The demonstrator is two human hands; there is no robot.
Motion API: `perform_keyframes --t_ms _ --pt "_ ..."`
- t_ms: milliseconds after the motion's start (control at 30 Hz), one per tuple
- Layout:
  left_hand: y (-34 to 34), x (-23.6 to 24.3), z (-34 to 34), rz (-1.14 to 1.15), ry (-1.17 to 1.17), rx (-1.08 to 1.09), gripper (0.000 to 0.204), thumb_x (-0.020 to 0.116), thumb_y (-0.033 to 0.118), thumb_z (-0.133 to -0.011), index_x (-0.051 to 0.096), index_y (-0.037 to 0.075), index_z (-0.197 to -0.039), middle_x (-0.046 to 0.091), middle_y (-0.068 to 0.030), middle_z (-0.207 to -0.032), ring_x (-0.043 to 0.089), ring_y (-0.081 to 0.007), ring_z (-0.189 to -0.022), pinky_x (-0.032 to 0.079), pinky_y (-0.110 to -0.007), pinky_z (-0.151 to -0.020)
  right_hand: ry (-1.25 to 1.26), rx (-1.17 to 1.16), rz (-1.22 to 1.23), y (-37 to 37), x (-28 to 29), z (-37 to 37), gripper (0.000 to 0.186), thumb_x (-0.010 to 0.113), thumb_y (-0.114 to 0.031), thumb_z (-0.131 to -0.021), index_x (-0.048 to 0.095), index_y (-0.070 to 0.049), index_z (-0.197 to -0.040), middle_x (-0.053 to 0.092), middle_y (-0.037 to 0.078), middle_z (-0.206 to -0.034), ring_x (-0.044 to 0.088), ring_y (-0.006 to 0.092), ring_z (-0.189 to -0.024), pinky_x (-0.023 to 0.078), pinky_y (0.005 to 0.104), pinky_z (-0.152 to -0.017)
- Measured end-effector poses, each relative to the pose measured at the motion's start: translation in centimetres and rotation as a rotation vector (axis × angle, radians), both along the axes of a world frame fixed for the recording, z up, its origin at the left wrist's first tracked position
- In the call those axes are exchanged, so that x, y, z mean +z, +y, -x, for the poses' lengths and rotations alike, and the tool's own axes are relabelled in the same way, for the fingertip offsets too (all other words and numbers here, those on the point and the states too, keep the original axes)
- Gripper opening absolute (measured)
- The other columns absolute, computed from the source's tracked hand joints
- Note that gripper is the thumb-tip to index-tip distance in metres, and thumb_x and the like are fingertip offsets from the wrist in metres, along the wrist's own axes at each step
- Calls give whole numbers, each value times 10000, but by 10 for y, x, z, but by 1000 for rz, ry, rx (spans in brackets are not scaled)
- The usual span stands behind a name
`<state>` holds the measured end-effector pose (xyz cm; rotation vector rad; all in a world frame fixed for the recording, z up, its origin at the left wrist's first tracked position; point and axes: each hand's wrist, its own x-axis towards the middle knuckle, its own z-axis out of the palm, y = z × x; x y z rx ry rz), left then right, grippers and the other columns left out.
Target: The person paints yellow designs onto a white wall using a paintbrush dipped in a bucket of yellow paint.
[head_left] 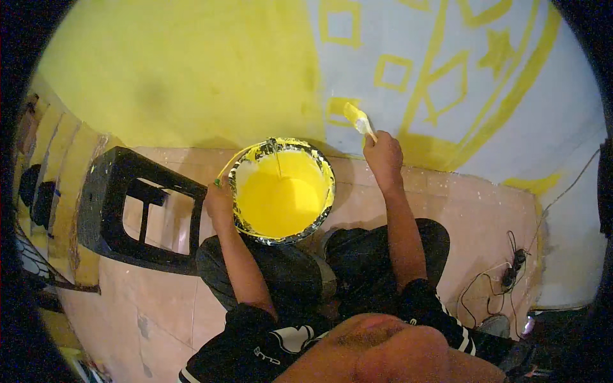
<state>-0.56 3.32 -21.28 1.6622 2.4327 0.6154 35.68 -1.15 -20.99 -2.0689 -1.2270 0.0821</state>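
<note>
My right hand (384,156) is closed round the handle of a paintbrush (359,121). Yellow paint coats its bristles, which are at the lower part of the wall beside a small yellow painted square (338,110); whether they touch it I cannot tell. On the floor by my knees stands a black-rimmed bucket (331,207), smeared with yellow and white, with bright yellow paint (274,204) inside. My left hand (219,205) grips the bucket's wire handle (237,157) at the left rim, near a small green piece.
The wall (211,70) is yellow on the left and pale on the right, with yellow outlined shapes. A black frame-like stool (105,210) lies left of the bucket. Wooden slats (48,137) stand at far left. Cables with a black connector (511,276) lie on the right floor.
</note>
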Motion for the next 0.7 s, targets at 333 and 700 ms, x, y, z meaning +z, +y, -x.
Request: perform_keyframes --t_ms 333,700 --pt "-5 2 -5 -70 -20 9 563 485 518 -860 568 -36 -914 610 -266 -864 585 -431 -833 466 -482 -711 -41 -60 104 -11 12 4 251 560 -238 -814 594 11 -818 609 229 -750 594 404 -738 478 480 -668" --pt "-4 -2 -1 -76 -14 0 548 506 495 -856 574 -46 -900 614 -261 -865 584 -428 -847 466 -469 -719 19 -7 156 -6 -4 24 220 544 -193 -824 590 21 -803 604 242 -763 589 414 -732 469 489 -658"
